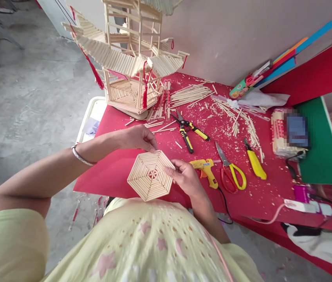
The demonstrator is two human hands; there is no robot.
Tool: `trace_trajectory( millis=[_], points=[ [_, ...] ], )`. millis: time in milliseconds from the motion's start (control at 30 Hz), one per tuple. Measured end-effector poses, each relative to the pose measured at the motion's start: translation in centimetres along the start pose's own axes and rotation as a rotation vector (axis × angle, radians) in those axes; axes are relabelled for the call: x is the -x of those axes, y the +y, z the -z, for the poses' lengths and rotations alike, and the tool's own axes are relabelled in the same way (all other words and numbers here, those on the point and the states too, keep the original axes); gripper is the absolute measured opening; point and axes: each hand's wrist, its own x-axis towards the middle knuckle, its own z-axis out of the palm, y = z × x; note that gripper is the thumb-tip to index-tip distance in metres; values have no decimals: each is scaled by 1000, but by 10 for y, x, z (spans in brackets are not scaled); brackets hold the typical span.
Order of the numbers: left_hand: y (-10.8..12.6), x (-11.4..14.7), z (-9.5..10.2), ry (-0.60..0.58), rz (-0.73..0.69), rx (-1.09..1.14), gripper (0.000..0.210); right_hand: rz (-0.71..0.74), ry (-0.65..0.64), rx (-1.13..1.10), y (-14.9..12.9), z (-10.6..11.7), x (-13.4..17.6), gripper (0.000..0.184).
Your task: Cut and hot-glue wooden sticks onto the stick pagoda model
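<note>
A hexagonal panel point(142, 176) of thin wooden sticks, laid in rings around a small open star-like centre, is tilted up in front of my body. My right hand point(183, 176) grips its right side, thumb on the upper face and fingers behind. At its top edge, the curled fingers of my left hand point(141, 138) are pinched against the rim; whether a loose stick is between them is hidden. A yellow hot glue gun point(205, 169) lies just right of my right hand.
A stick-built pagoda model point(125, 90) with red tassels stands behind. On the red tabletop point(107, 172) lie black-and-yellow pliers point(188, 131), scissors point(230, 168), a yellow utility knife point(255, 160), loose sticks point(191, 94) and shavings. A power strip point(299, 205) sits at right.
</note>
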Motion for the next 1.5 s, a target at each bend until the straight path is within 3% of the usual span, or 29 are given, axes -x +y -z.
trace_trajectory(
  millis=[700, 1133, 1500],
  points=[
    [-8, -1, -3, -8, -19, -5, 28, -24, 8, 30, 7, 3, 1, 41],
    [-3, 0, -3, -26, -23, -1, 26, -6, -6, 44, -1, 2, 1, 40],
    [1, 2, -5, -24, 28, -46, 26, -19, -3, 18, 9, 3, 1, 37]
  ],
)
